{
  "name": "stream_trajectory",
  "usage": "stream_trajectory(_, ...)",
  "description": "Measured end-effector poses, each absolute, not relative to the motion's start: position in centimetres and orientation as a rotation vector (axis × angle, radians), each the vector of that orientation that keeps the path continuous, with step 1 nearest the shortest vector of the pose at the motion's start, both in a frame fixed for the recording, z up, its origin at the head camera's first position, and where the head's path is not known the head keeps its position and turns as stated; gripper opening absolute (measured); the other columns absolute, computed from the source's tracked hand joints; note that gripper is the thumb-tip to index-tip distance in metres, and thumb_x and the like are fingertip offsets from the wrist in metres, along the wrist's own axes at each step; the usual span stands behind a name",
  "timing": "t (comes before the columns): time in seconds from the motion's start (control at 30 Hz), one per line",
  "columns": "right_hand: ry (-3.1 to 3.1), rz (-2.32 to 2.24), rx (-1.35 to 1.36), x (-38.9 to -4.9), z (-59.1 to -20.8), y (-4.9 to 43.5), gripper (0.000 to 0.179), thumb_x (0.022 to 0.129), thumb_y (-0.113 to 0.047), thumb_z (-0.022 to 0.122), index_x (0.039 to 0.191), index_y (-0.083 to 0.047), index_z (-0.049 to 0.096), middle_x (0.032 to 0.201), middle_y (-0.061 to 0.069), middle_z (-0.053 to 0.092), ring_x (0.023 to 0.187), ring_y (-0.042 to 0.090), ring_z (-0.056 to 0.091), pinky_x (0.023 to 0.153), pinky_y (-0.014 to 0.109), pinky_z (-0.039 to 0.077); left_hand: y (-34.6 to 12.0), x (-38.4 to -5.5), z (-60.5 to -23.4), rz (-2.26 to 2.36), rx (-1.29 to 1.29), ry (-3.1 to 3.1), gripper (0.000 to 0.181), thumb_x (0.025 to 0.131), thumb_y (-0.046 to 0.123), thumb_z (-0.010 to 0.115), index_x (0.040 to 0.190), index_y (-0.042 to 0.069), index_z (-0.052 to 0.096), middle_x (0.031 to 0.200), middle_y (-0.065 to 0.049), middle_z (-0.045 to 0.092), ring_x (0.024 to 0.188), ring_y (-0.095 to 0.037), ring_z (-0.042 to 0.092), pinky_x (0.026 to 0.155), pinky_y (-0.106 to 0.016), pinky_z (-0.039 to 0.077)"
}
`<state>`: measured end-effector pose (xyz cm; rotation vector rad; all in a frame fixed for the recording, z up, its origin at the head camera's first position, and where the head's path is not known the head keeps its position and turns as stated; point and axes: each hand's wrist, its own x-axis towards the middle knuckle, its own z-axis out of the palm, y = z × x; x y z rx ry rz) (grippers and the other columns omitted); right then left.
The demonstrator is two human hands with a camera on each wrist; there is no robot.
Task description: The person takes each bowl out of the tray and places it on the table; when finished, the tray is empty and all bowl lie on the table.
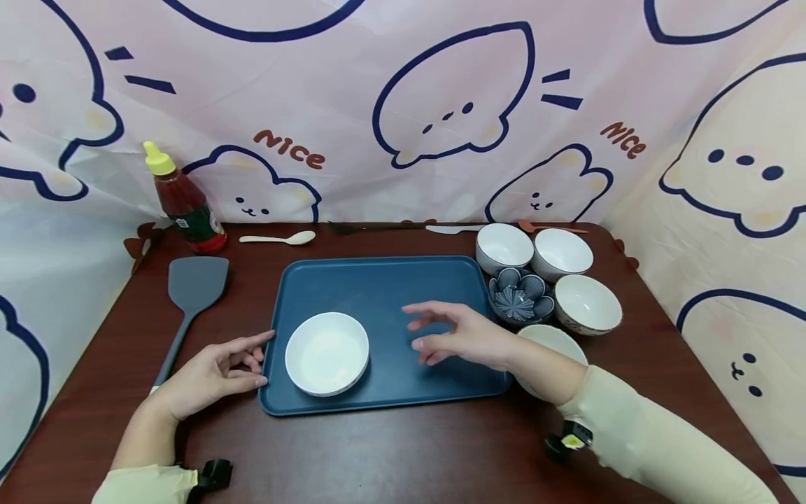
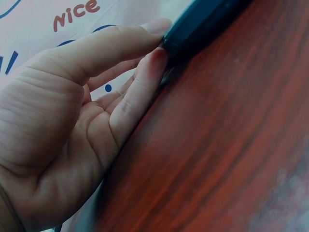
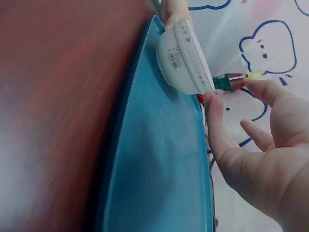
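A white bowl [image 1: 327,353] stands on the left part of a blue tray [image 1: 415,329]. My left hand [image 1: 210,374] rests beside the tray, thumb and forefinger touching its left edge. In the left wrist view those fingertips [image 2: 153,60] meet the tray's rim [image 2: 193,29]. Over the tray's right half, my right hand [image 1: 462,336] hovers with nothing in its loosely bent fingers, to the right of the bowl. Seen from the right wrist, the bowl [image 3: 181,58] shows a printed label on its outer side.
Right of the tray are several white bowls [image 1: 588,302] and a dark patterned bowl [image 1: 521,297], one white bowl partly behind my right forearm. At left lie a grey spatula [image 1: 196,280] and a sauce bottle [image 1: 189,206]. Along the back lie a white spoon [image 1: 283,239] and other utensils.
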<state>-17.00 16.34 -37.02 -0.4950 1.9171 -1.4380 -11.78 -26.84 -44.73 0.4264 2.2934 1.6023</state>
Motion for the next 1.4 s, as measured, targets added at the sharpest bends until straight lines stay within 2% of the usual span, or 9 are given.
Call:
stream_trajectory(0.53, 1.799, -1.381, -0.478, -18.5, -39.5, 10.0, 0.065, 0.096, -0.022, 0.069, 0.153, -0.023, 0.039, 0.138, 0.011, 0.052, 0.095, 0.026, 0.073, 0.083, 0.038, 0.060, -26.9, -11.7, -44.8, 1.640, 0.471, 2.260, 0.069, 0.089, 0.005, 0.074, 0.148, -0.004, 0.040, 0.104, -0.015, 0.056, 0.089, -0.010, 0.063, 0.074, -0.022, 0.057)
stream_trajectory(0.77, 1.736, -1.410, -0.457, -18.6, -39.6, 8.9, 0.064, 0.097, -0.016, 0.066, 0.154, -0.025, 0.037, 0.136, 0.013, 0.050, 0.090, 0.024, 0.073, 0.081, 0.038, 0.060, -26.7, -11.8, -44.8, 1.615, 0.469, 2.287, 0.069, 0.088, 0.008, 0.075, 0.148, -0.002, 0.042, 0.105, -0.017, 0.056, 0.090, -0.011, 0.063, 0.075, -0.021, 0.057)
stream_trajectory(1.1, 1.583, -1.437, -0.435, -18.1, -40.2, 7.9, 0.064, 0.100, -0.015, 0.062, 0.153, -0.037, 0.033, 0.128, 0.015, 0.051, 0.087, 0.028, 0.074, 0.080, 0.041, 0.060, -26.9, -11.5, -44.8, 1.617, 0.435, 2.286, 0.069, 0.088, 0.008, 0.075, 0.148, -0.002, 0.042, 0.106, -0.017, 0.055, 0.090, -0.011, 0.063, 0.075, -0.021, 0.057)
stream_trajectory(1.4, 1.563, -1.530, -0.342, -17.5, -40.1, 7.8, 0.063, 0.099, -0.009, 0.061, 0.152, -0.035, 0.038, 0.123, 0.019, 0.052, 0.081, 0.028, 0.074, 0.078, 0.043, 0.059, -26.8, -11.6, -44.7, 1.615, 0.438, 2.285, 0.068, 0.089, 0.009, 0.075, 0.148, -0.001, 0.043, 0.106, -0.017, 0.056, 0.090, -0.011, 0.062, 0.075, -0.021, 0.057)
